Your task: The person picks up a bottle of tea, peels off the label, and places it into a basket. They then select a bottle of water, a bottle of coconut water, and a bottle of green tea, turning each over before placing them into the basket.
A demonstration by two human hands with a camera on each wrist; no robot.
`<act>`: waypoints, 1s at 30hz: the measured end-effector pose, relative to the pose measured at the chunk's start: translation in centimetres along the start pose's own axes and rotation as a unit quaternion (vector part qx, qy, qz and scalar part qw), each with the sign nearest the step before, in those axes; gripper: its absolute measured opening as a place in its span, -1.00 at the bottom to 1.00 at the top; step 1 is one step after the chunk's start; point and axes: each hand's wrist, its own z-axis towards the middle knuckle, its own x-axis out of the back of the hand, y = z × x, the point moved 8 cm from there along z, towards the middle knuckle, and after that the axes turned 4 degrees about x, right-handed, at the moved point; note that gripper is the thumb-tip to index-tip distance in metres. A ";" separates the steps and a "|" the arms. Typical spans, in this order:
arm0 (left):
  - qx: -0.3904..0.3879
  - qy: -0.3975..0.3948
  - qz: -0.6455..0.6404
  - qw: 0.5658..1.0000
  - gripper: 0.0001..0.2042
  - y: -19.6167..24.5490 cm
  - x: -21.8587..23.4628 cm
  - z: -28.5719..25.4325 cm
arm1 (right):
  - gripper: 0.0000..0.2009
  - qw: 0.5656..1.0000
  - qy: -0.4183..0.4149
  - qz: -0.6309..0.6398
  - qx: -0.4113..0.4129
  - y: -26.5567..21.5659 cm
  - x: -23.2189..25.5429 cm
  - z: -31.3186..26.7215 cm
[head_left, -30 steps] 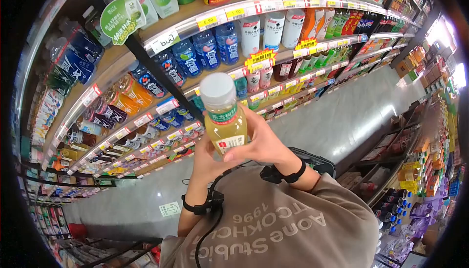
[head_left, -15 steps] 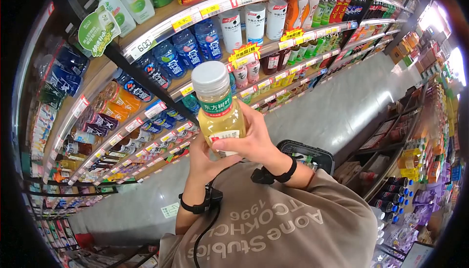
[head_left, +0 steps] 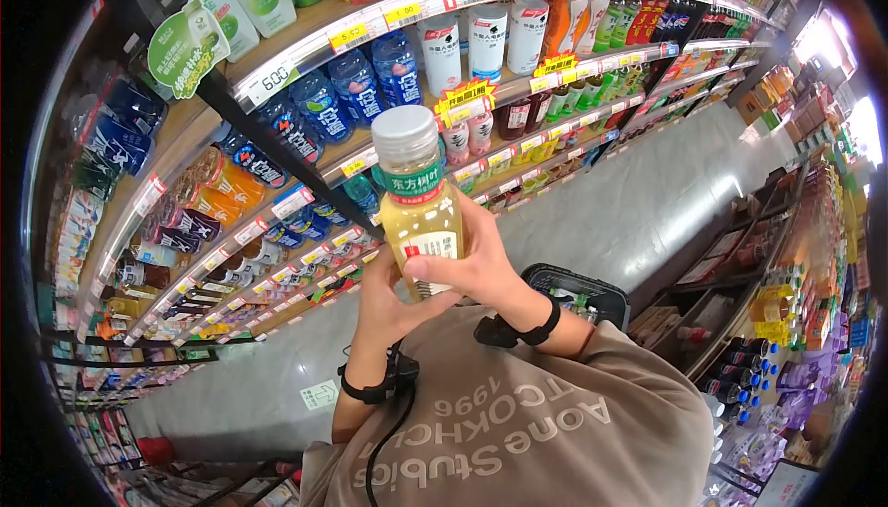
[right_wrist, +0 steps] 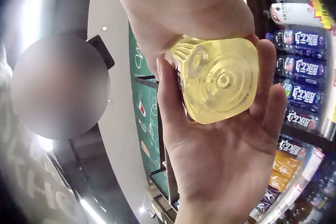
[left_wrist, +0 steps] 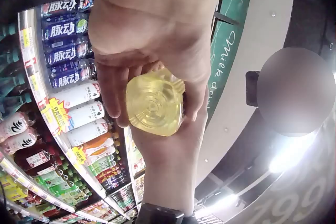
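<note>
A clear plastic tea bottle [head_left: 418, 220] with a white cap, a green neck label and pale yellow liquid is held up before the chest, slightly tilted. My right hand [head_left: 483, 266] grips its right side, the thumb lying across the white lower label. From the left and below, my left hand [head_left: 377, 299] grips it too, fingers partly hidden behind the bottle. In the left wrist view the square base of the tea bottle [left_wrist: 155, 106] shows between both hands. The right wrist view has that base [right_wrist: 223, 79] framed by curled fingers.
Shelves of drinks curve along the left and front, with blue bottles [head_left: 356, 86], white bottles [head_left: 486, 40] and price tags on the rail [head_left: 407, 17]. A black basket [head_left: 606, 290] with items is behind the right forearm. More bottles [head_left: 745, 368] stand at right.
The tea bottle has turned slightly in both hands, so its neck label and white lower label face the head camera more. The head view has shifted a little against the shelves.
</note>
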 end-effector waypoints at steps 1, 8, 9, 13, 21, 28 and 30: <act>0.013 -0.003 0.006 1.000 -0.34 -0.4 0.1 0.1 | -0.35 1.000 0.004 0.002 -0.002 0.1 0.1 0.1; 0.023 -0.019 -0.044 0.999 -0.28 -0.8 -0.1 -0.3 | -0.21 0.999 -0.023 -0.023 0.012 0.2 -0.3 0.0; 0.026 -0.021 -0.029 0.999 -0.29 -0.9 0.0 -0.4 | -0.19 0.999 -0.034 -0.033 0.021 0.1 -0.3 0.0; 0.043 -0.020 -0.002 0.999 -0.34 -1.1 0.2 -0.2 | -0.18 0.998 -0.053 -0.016 0.024 1.4 0.0 -0.1; 0.033 -0.006 0.029 0.999 -0.40 0.0 0.1 -0.3 | -0.23 0.998 -0.055 -0.040 -0.017 1.8 -0.2 -0.3; 0.003 -0.012 0.077 0.997 -0.43 1.0 0.2 -0.7 | -0.36 0.999 -0.049 -0.005 -0.010 2.0 -0.6 -0.6; -0.002 -0.010 0.086 0.996 -0.43 1.2 0.3 -0.8 | -0.37 0.999 -0.044 -0.018 -0.001 2.0 -0.6 -0.9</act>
